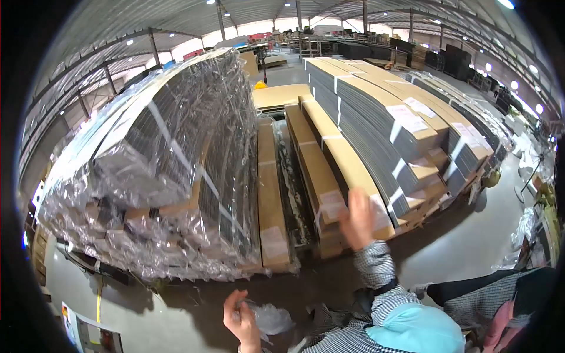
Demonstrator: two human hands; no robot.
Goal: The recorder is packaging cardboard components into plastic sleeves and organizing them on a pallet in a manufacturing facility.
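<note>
Near the lower edge, the left hand point(242, 320) grips a crumpled wad of clear plastic film point(272, 319). Just right, the blurred right hand point(356, 219) is raised, fingers spread, against a long brown carton point(347, 170) bearing a pale rectangular label point(333, 206). At left stands a film-wrapped stack point(170, 170); far right, grey bundles point(376, 112) carry white labels.

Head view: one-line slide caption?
Left hand clutches crumpled plastic film; right hand reaches toward strapped cardboard stacks.
</note>
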